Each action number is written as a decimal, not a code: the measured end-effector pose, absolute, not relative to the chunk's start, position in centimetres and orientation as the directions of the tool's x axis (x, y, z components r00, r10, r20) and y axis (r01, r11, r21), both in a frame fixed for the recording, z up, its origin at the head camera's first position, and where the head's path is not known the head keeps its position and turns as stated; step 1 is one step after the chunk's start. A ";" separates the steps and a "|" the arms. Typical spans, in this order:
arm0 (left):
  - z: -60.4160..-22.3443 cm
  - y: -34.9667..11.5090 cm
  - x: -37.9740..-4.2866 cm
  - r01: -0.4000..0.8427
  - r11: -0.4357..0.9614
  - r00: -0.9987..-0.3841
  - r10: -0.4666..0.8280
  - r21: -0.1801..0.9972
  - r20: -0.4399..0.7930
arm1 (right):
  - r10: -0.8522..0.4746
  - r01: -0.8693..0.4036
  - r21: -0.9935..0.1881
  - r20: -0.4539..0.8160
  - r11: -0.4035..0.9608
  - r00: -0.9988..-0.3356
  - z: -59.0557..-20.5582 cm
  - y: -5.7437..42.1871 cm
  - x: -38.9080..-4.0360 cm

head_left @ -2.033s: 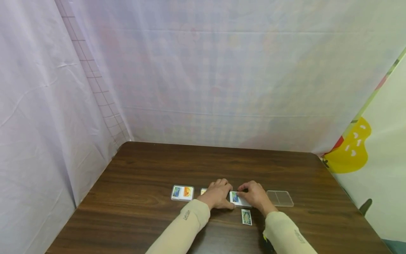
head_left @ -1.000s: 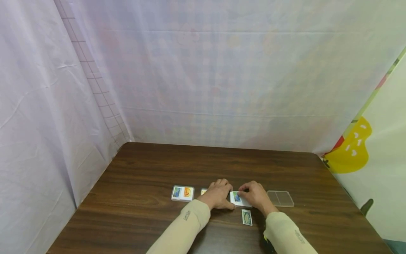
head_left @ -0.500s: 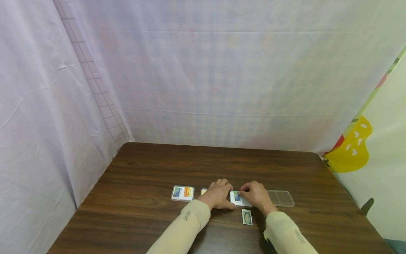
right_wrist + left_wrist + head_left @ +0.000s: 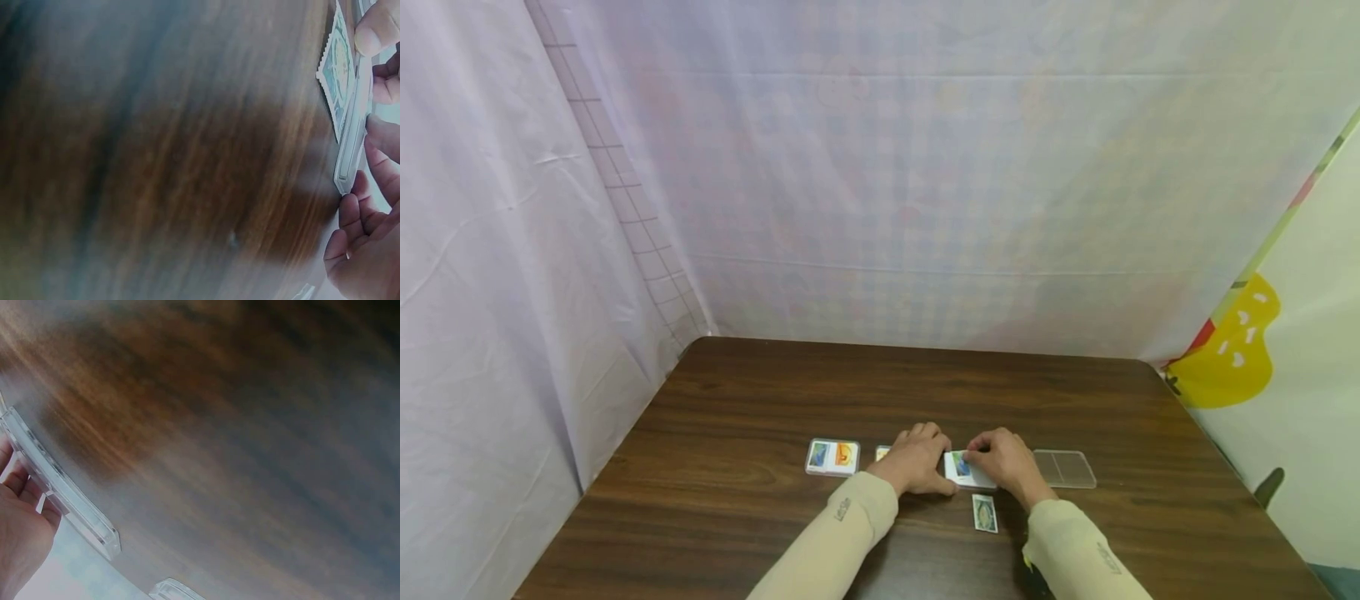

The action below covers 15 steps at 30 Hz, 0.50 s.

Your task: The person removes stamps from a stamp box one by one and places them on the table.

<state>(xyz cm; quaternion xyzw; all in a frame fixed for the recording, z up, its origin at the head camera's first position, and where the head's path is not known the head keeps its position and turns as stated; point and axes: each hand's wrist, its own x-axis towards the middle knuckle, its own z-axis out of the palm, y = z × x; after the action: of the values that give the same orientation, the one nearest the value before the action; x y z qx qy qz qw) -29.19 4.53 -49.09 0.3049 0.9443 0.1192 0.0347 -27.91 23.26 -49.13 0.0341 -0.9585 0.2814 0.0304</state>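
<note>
A blue-green postage stamp (image 4: 961,464) lies on the white insert of a clear case (image 4: 977,481) on the table. My right hand (image 4: 1006,462) has its thumb and index finger together at this stamp's upper right edge, pinching it. My left hand (image 4: 917,458) spreads over another clear case (image 4: 882,452), mostly hidden beneath it, while its thumb rests at the stamp case's left edge. Below lies a loose green stamp (image 4: 984,512), its perforated edge visible in the right wrist view. Fingers show behind a clear case (image 4: 69,494) in the left wrist view.
Farther left sits a clear case (image 4: 832,457) holding a blue stamp and an orange one. A transparent cover (image 4: 1063,469) with a dividing line lies right of the right hand. White curtains (image 4: 910,208) stand behind the brown table (image 4: 760,392).
The blue-green stamp has shifted slightly right within its case, along with the right fingertips. The left hand and the loose stamp stay essentially where they were.
</note>
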 end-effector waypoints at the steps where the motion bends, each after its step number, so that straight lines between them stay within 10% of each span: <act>1: -49.1 4.5 -29.2 0.568 0.785 -0.812 0.584 0.247 0.009 | -0.045 -0.078 -0.544 0.074 0.836 -0.996 -49.1 23.3 -27.9; 15: -49.1 4.4 -29.1 0.587 0.770 -0.801 0.598 0.248 0.037 | -0.011 -0.019 -0.665 0.015 0.747 -1.000 -48.4 23.5 -27.6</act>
<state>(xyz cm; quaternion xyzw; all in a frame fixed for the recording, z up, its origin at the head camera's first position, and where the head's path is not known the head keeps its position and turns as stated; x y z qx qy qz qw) -29.07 4.35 -49.11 0.3150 0.9406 0.1245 0.0220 -27.64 23.46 -48.38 0.0080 -0.9346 0.3557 0.0052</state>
